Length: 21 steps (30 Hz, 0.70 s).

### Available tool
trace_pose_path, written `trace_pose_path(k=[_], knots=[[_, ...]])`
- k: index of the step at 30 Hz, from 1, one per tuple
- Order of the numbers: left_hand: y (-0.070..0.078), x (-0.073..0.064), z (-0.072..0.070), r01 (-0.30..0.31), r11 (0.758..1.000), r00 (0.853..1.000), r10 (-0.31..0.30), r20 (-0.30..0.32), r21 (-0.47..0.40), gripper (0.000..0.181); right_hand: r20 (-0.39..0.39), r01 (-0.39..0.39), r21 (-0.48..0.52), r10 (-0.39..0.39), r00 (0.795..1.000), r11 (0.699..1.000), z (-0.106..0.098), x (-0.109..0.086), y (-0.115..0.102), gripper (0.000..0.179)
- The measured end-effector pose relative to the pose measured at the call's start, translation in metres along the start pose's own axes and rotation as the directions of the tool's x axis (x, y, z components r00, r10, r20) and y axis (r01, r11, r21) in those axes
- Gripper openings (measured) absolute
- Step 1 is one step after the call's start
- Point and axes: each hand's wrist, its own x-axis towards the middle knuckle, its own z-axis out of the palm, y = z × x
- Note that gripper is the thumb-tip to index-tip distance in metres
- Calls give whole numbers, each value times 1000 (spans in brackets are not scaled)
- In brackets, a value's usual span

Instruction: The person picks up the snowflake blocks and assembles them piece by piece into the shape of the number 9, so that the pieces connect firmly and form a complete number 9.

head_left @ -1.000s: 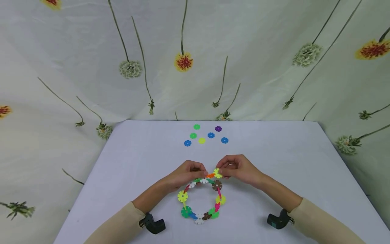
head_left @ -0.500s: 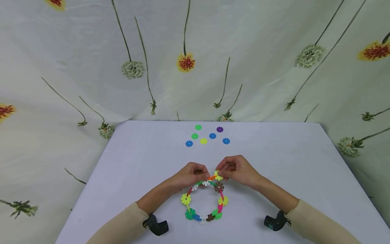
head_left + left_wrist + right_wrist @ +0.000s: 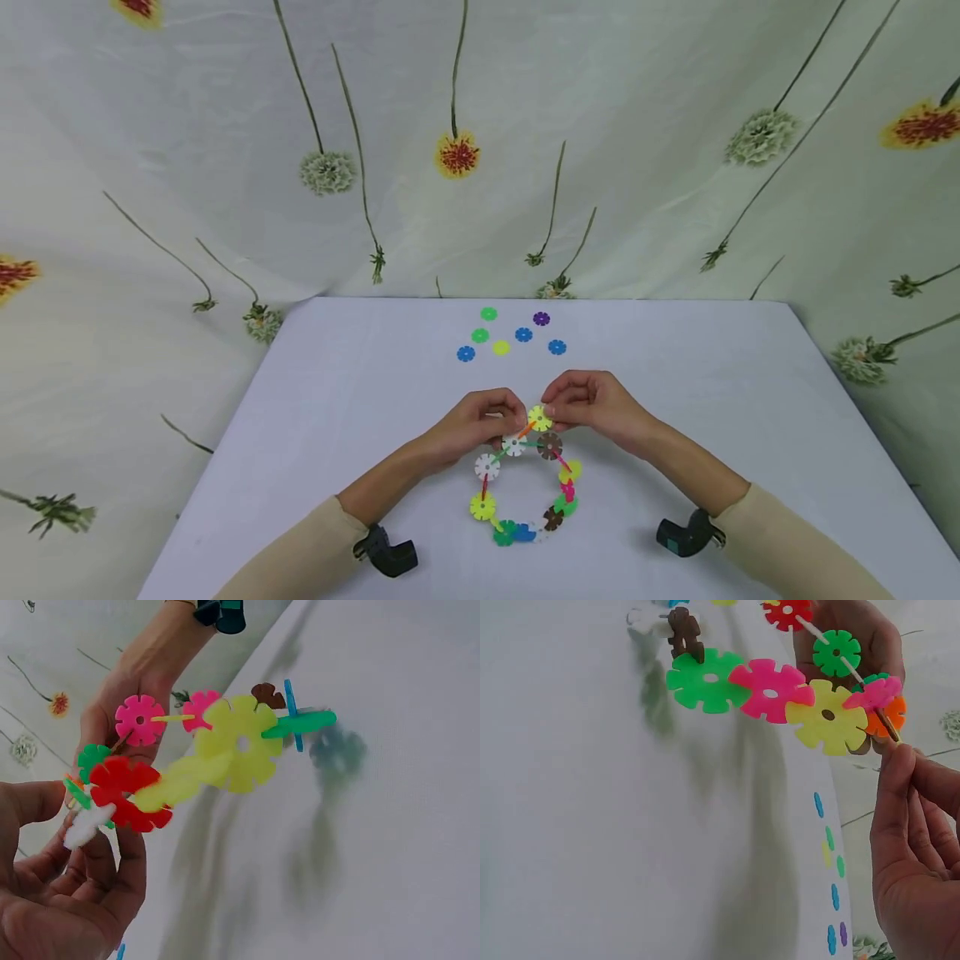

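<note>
A ring of interlocking plastic snowflake discs (image 3: 482, 506) hangs from both hands, its near part lower and blurred. My right hand (image 3: 600, 408) pinches the edge of a yellow disc (image 3: 539, 417) at the ring's far side. That disc joins a thin orange disc (image 3: 527, 430), seen edge-on. Beside it, my left hand (image 3: 480, 421) pinches the chain near the orange disc and a white disc (image 3: 513, 445); its fingertips partly hide the exact piece. In the left wrist view, red (image 3: 127, 793) and large yellow (image 3: 240, 746) discs stretch away from the left hand above the table.
Loose discs lie flat near the table's far edge: several blue (image 3: 523, 334), a purple (image 3: 542, 318), a yellow (image 3: 501, 347) and two green (image 3: 480, 335). The white table (image 3: 337, 358) meets a flower-patterned cloth (image 3: 637, 167) behind. Both wrists wear black cameras (image 3: 386, 552).
Both hands have risen slightly and shifted right and away with the ring, which has tilted so its upper discs face the head camera more. The loose discs stay put.
</note>
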Motion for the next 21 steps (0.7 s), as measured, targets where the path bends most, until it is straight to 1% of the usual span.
trace_pose_path(k=[3,7,10,13,15,16,17,18,19,21], knots=[[1,3,3,-9,1000,1000,10,-8,10,21,30,12,24,-13,999,1000,1,1,4,29],[2,6,4,15,1000,1000,-14,-26,28,21,64,26,45,-29,998,999,4,1,8,29],[2,6,5,47,998,998,-46,-31,36,22,71,30,47,-33,997,998,5,1,9,32],[0,6,5,58,997,998,-57,-25,45,22,56,29,20,-30,998,999,3,3,11,35],[0,6,5,58,997,998,-57,-20,52,22,31,36,-22,-36,999,999,0,5,13,35],[0,5,5,58,997,998,-57,-19,54,22,14,41,-60,-41,999,997,-3,7,14,33],[0,5,5,57,997,998,-56,-18,55,21,-2,59,-118,-60,998,991,-6,9,15,31],[0,5,5,56,997,998,-55,-18,55,21,-22,74,-191,-80,997,979,-8,12,17,29],[0,4,5,56,997,998,-56,-18,54,21,-43,88,-267,-104,994,960,-11,15,19,26],[0,4,5,57,997,998,-56,-17,50,21,-89,98,-414,-148,985,905,-18,22,23,21]])
